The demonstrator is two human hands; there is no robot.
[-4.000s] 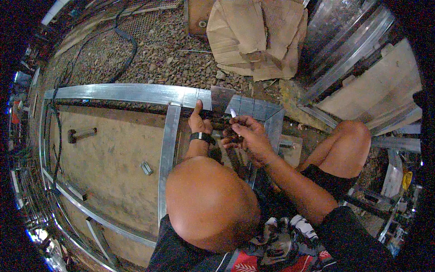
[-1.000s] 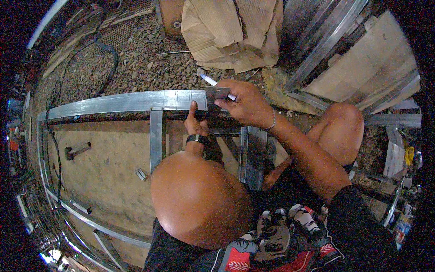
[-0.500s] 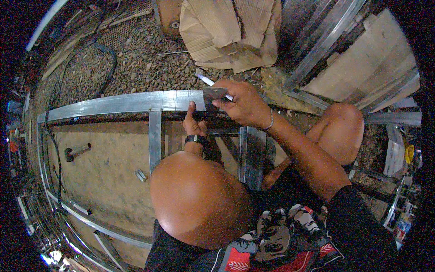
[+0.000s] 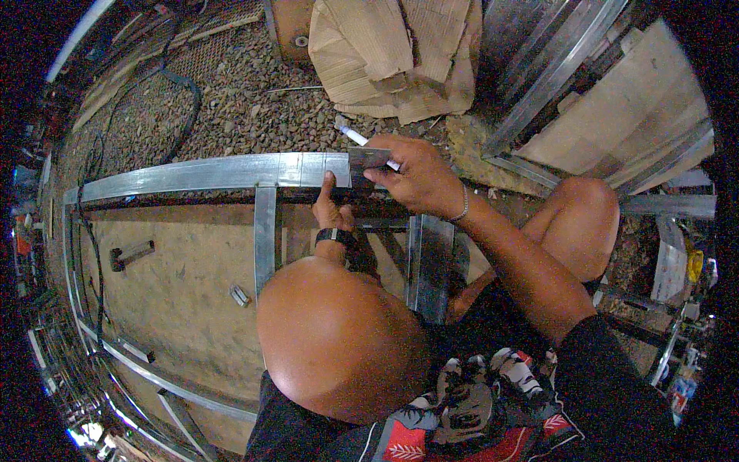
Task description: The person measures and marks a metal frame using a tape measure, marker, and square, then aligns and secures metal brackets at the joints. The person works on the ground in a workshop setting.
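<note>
A shiny square metal tube (image 4: 215, 169) forms the far side of a welded-looking frame, with thin lines across its face near the right end. My left hand (image 4: 332, 212), a dark band at its wrist, grips that end, thumb on the face and fingers curled underneath, partly hidden. In my right hand (image 4: 423, 175), a small flat grey metal plate (image 4: 368, 157) is pinched between thumb and fingers, its left edge at the tube's end. A white marker (image 4: 354, 135) also sits in this hand, slanting behind the plate.
Inside the frame, on a tan board (image 4: 185, 285), lie a hammer-like tool (image 4: 132, 256) and a small metal piece (image 4: 239, 296). Beyond are gravel (image 4: 246, 115), a black cable (image 4: 188, 96) and folded cardboard (image 4: 392, 61). More metal profiles (image 4: 554, 69) stand at right.
The plate has tilted slightly, so its face catches more light. Both hands stay almost in place, and the whole view has shifted a little.
</note>
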